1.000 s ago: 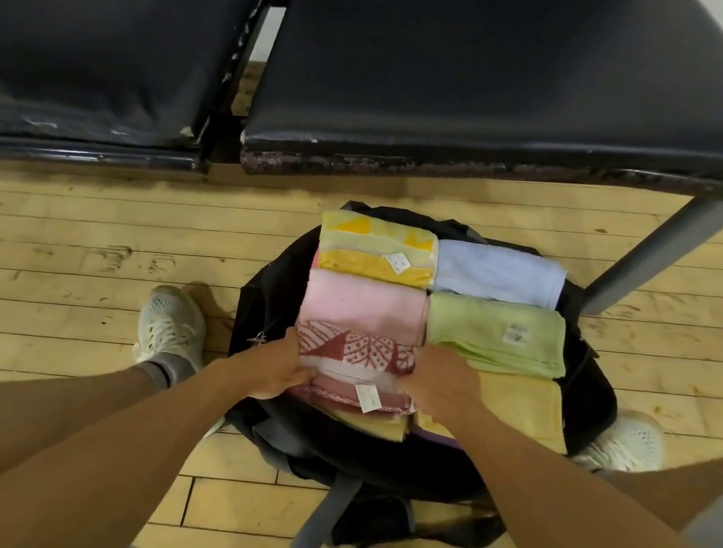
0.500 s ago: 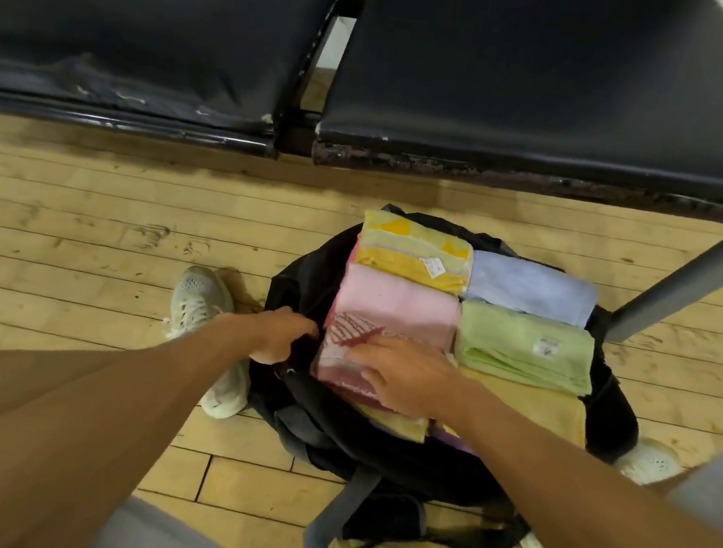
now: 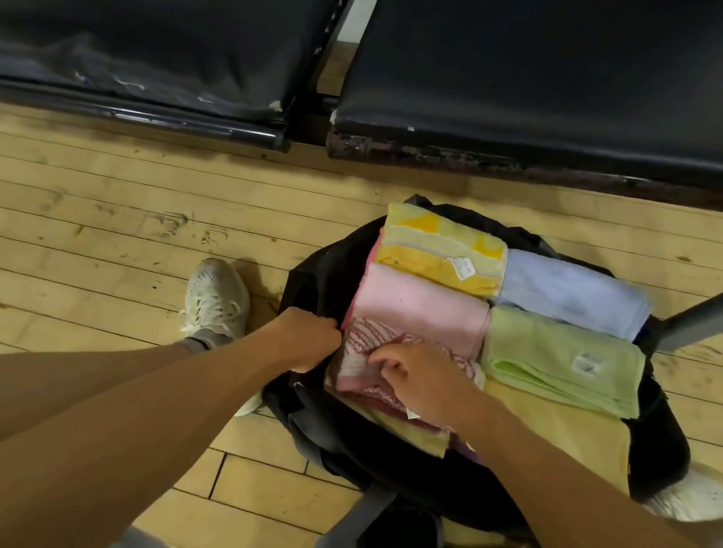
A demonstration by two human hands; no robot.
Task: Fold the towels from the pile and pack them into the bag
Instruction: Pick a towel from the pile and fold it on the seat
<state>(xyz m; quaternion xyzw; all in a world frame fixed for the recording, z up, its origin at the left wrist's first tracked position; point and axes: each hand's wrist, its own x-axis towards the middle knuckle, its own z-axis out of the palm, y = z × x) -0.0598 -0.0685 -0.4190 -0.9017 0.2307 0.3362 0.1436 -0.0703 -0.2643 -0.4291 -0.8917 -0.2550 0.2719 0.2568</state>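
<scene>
- your left hand (image 3: 305, 340) has left the towel (image 3: 360, 372) and now grips the bag (image 3: 319, 268) edge.
- your right hand (image 3: 420, 373) curls on the towel, at the bag's near left.
- you seem to be tucking it in; packing looks nearly done.

The one camera rides on my head and looks forward and steeply down, near enough that my forearms fill the lower frame. My left hand (image 3: 304, 342) at the bag (image 3: 324, 264) and my right hand (image 3: 422, 374) on a towel (image 3: 361, 368) sit near the middle. The wide lens takes in floor (image 3: 82, 214) and black seats (image 3: 561, 70) along the top.
</scene>
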